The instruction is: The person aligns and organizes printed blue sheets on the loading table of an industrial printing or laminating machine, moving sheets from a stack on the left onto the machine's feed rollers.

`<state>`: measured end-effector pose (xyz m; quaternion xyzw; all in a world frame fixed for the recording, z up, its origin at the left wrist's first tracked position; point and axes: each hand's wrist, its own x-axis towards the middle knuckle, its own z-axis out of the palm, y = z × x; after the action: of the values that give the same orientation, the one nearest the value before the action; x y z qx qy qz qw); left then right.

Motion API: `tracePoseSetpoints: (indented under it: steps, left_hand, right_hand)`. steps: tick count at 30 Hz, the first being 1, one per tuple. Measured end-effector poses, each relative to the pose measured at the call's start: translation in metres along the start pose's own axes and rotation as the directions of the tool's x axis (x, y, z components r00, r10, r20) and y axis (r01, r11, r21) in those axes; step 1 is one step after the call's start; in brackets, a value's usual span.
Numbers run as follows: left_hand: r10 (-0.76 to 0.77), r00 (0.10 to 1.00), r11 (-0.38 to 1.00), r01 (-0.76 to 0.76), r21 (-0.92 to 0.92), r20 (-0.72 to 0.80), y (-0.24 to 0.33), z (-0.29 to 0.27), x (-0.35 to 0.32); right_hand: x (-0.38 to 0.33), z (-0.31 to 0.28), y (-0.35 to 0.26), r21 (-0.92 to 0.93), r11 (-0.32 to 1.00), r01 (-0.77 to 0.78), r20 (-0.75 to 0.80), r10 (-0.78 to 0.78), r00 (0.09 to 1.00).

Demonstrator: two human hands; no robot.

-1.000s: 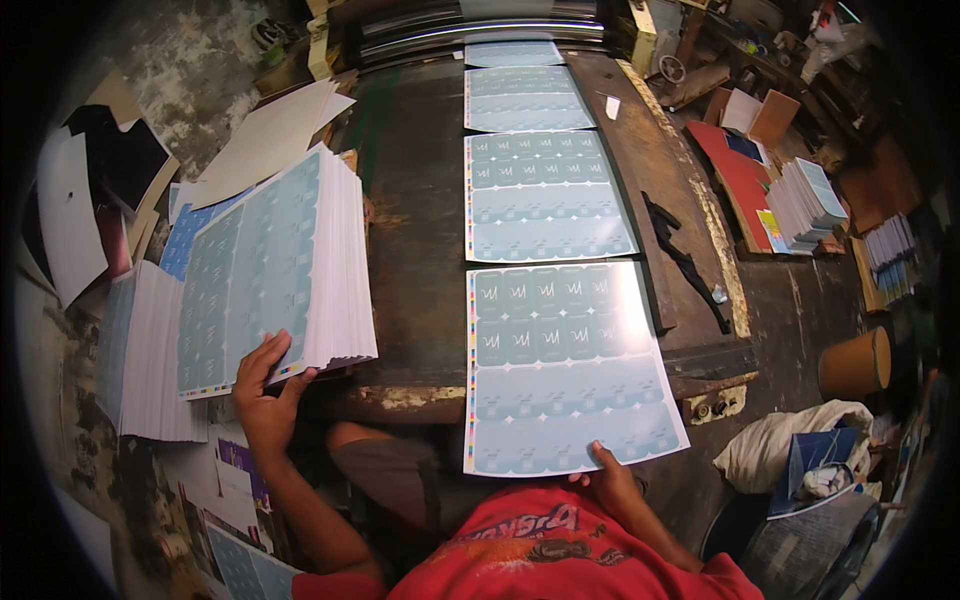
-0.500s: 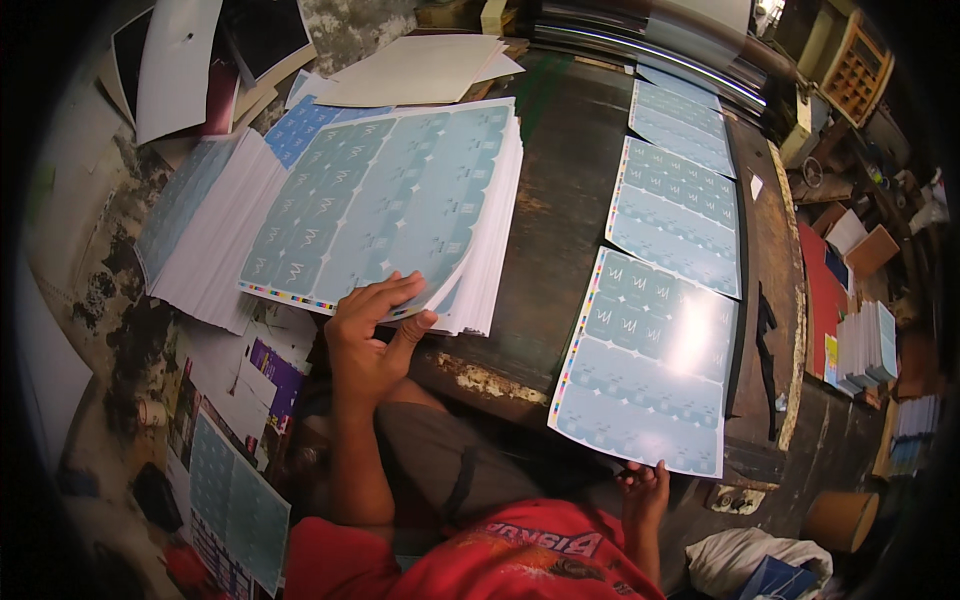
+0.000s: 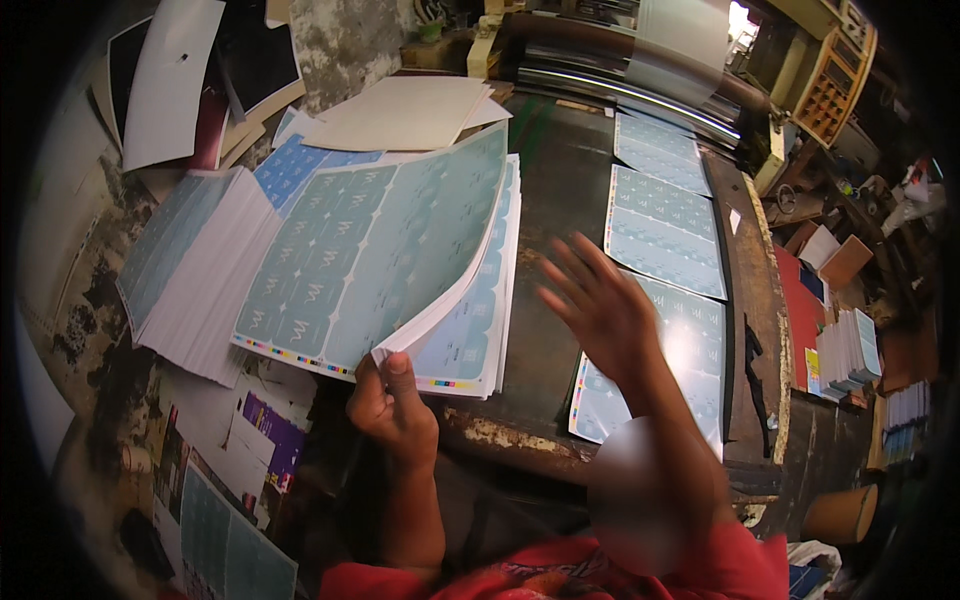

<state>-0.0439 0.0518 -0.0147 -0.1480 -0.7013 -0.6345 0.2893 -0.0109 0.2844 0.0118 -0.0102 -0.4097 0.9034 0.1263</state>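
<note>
A printing workshop by the look of it, long shiny metal rollers (image 3: pixel 590 88) across the far end of a dark, scuffed, flat worktable (image 3: pixel 550 180), a boxy yellowish control panel (image 3: pixel 840 80) with rows of buttons, a thick stack of teal-and-pale-blue printed sheets (image 3: pixel 330 240), a blotchy grey wall (image 3: pixel 340 50)

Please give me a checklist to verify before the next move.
1. Left hand grips the lifted sheets by a near corner: ok.
2. Right hand is open and holds nothing: ok.
3. Lifted sheets lie flat on the stack: not ok, their right side curls up.
4. Number of lifted sheets: cannot tell.
5. Nearest laid sheet is fully visible: not ok, the right arm covers part.
</note>
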Motion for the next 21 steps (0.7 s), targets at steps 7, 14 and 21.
tracePoseSetpoints:
  steps: [7,14,21]
  left_hand:
    - [0.158,0.974,0.965,-0.188,0.184,0.165,0.005,0.009,0.004]
    - [0.184,0.946,0.928,-0.256,0.27,0.267,0.013,0.013,0.0]
    - [0.113,0.934,0.923,-0.225,0.314,0.339,0.034,-0.002,-0.008]
  right_hand:
    - [0.239,0.018,-0.008,-0.198,0.949,-0.246,0.104,0.27,0.957]
    - [0.211,0.059,0.09,-0.765,-0.606,0.219,0.588,-0.517,0.623]
    - [0.186,0.007,-0.012,-0.88,0.434,0.192,0.26,0.102,0.96]
